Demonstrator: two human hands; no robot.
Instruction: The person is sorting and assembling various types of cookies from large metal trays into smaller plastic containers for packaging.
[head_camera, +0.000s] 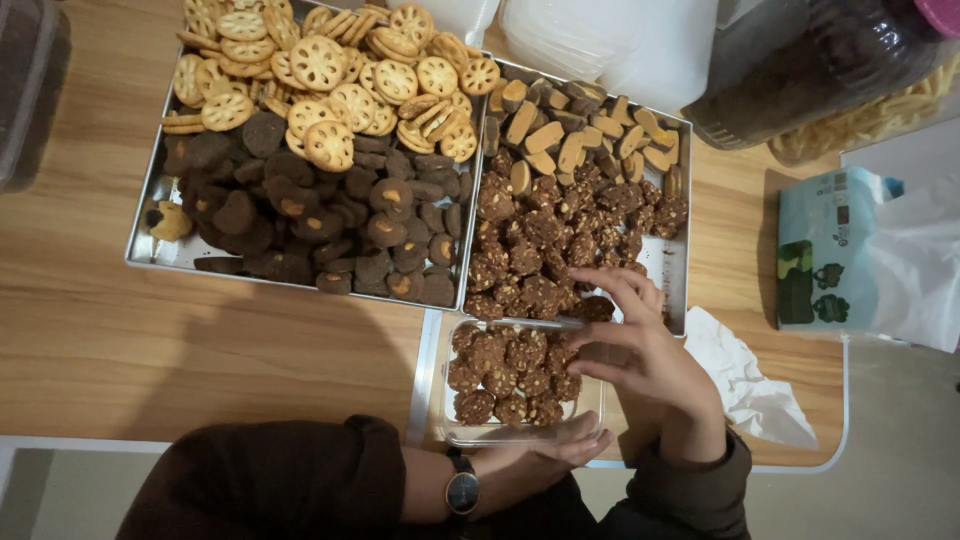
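Observation:
A clear plastic container stands at the table's near edge, filled with several brown, nut-speckled cookies. My left hand, with a dark-faced watch on its wrist, grips the container's near rim. My right hand hovers over the container's far right corner, thumb and fingers curled around a brown cookie where the box meets the right metal tray. That tray holds more brown speckled cookies and tan oblong biscuits at the back.
A left metal tray holds dark round cookies and golden lotus-shaped biscuits. A crumpled white tissue lies to the right, by a green tissue pack. Clear jars and lids stand at the back.

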